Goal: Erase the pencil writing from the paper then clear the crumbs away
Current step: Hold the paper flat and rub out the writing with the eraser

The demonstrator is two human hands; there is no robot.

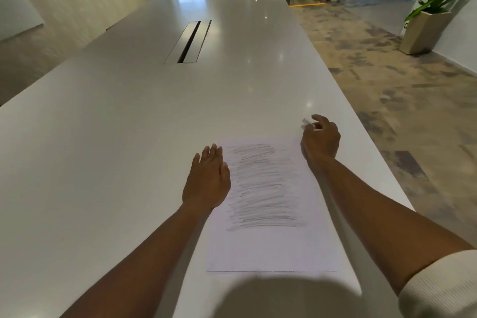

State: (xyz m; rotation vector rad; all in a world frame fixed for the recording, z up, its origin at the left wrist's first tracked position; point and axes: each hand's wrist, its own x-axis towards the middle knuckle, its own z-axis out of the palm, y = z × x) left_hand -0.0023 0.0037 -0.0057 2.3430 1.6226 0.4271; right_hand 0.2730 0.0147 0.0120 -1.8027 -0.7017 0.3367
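Observation:
A white sheet of paper (273, 248) lies near the front edge of the white table (129, 137), covered in its upper half by grey pencil scribble (263, 188). My left hand (206, 178) rests flat, fingers straight, on the paper's left edge. Just past the paper's far right corner, my right hand (321, 139) curls its fingers round a small white eraser (307, 122), whose end sticks out to the left of the fingertips. No crumbs show on the paper.
A long cable slot (189, 41) is set in the middle of the table. The table's right edge runs close to my right arm, with carpeted floor beyond. A potted plant (426, 26) stands on the floor at the right.

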